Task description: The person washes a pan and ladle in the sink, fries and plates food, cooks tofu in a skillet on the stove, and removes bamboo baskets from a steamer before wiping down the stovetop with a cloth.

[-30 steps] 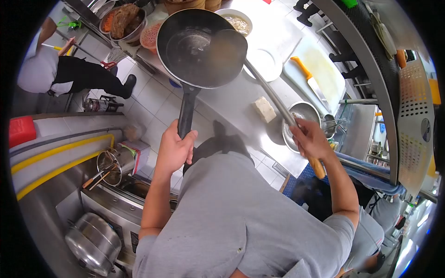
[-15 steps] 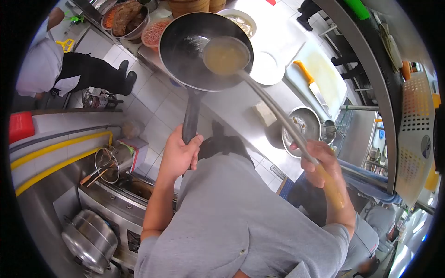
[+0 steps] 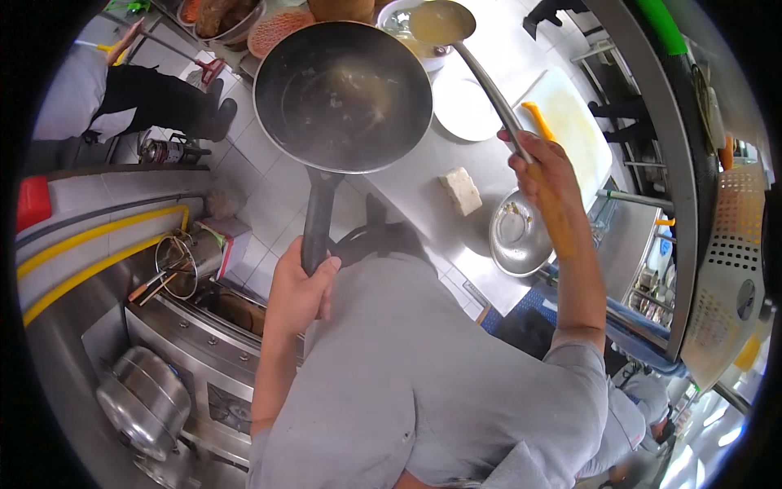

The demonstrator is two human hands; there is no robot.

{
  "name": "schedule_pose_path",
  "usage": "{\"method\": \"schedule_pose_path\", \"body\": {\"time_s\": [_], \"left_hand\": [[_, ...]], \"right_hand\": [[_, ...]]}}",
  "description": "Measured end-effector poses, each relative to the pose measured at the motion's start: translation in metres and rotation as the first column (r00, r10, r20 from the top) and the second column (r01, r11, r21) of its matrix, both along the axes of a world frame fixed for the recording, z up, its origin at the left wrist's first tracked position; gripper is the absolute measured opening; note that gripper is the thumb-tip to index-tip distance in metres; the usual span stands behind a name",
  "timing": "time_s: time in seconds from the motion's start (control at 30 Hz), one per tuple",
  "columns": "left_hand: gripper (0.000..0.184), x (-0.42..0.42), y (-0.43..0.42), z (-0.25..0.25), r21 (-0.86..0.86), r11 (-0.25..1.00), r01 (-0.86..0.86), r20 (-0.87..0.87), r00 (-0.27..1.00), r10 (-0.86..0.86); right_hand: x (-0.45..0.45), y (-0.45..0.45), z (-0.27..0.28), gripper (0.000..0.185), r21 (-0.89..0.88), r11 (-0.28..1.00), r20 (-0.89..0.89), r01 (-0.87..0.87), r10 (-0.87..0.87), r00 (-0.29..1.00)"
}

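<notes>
My left hand (image 3: 303,285) is wrapped round the dark handle of a black frying pan (image 3: 342,98), whose inside looks wet and steamy. In my right hand (image 3: 547,167) is the long handle of a metal ladle (image 3: 442,22). The ladle's bowl holds cloudy, yellowish liquid and is over a white bowl (image 3: 399,23) of food. A white plate (image 3: 466,108) lies on the steel table right of the pan. Nearer me on that table are a white block (image 3: 461,191) and a metal strainer or bowl (image 3: 519,234) with small bits in it.
A cutting board (image 3: 574,134) with an orange-handled knife (image 3: 538,121) is at the right, beside a steel shelf post. Food containers stand beyond the pan. A stove (image 3: 204,350) and steel pot (image 3: 145,401) are at lower left. Another person (image 3: 138,98) stands at upper left.
My right hand has carried the ladle up and away from over the pan to the white bowl. The pan, still in my left hand, appears slightly further left.
</notes>
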State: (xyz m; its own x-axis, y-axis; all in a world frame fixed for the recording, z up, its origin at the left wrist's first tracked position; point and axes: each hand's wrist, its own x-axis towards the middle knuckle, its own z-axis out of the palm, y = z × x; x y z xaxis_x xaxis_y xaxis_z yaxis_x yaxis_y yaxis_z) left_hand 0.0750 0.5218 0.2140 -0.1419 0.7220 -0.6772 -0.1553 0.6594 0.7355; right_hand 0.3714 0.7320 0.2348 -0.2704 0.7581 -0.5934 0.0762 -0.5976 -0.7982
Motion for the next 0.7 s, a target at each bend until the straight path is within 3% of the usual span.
{"method": "schedule_pose_path", "body": {"time_s": [0.13,0.17,0.23,0.27,0.33,0.43,0.47,0.63,0.7], "left_hand": [[0.013,-0.002,-0.004,0.004,0.025,0.999,-0.044,0.027,0.999,0.043],[0.013,-0.003,-0.005,0.003,0.033,0.998,-0.048,0.023,0.999,0.047],[0.014,-0.005,-0.007,-0.002,0.047,0.998,-0.045,-0.008,0.999,0.046],[0.014,-0.007,-0.008,-0.004,0.056,0.997,-0.047,-0.017,0.999,0.048],[0.015,-0.009,-0.007,-0.008,0.119,0.993,-0.027,0.023,0.999,0.024],[0.014,-0.015,-0.005,-0.016,0.183,0.983,0.0,0.008,1.0,-0.002],[0.014,-0.017,-0.002,-0.016,0.192,0.981,0.011,0.006,1.0,-0.012],[0.015,-0.027,0.007,-0.018,0.202,0.977,0.063,-0.062,0.997,-0.052],[0.016,-0.029,0.012,-0.02,0.207,0.976,0.073,-0.08,0.995,-0.057]], "right_hand": [[-0.015,0.019,-0.025,0.034,0.145,0.987,0.259,-0.069,0.029,0.965],[-0.017,0.022,-0.031,0.034,0.153,0.986,0.256,-0.072,0.031,0.966],[-0.02,0.022,-0.041,0.037,0.225,0.963,0.47,-0.15,0.028,0.882],[-0.022,0.019,-0.044,0.037,0.234,0.961,0.462,-0.15,0.026,0.887],[-0.024,0.009,-0.05,0.04,0.362,0.905,0.616,-0.225,-0.051,0.786],[-0.023,-0.005,-0.073,0.038,0.511,0.791,0.707,-0.338,-0.163,0.688],[-0.017,-0.005,-0.088,0.035,0.621,0.617,0.742,-0.484,-0.264,0.616],[-0.017,-0.049,-0.061,0.032,0.674,0.573,0.688,-0.465,-0.26,0.678],[-0.016,-0.065,-0.039,0.03,0.622,0.628,0.676,-0.469,-0.129,0.725]]}}
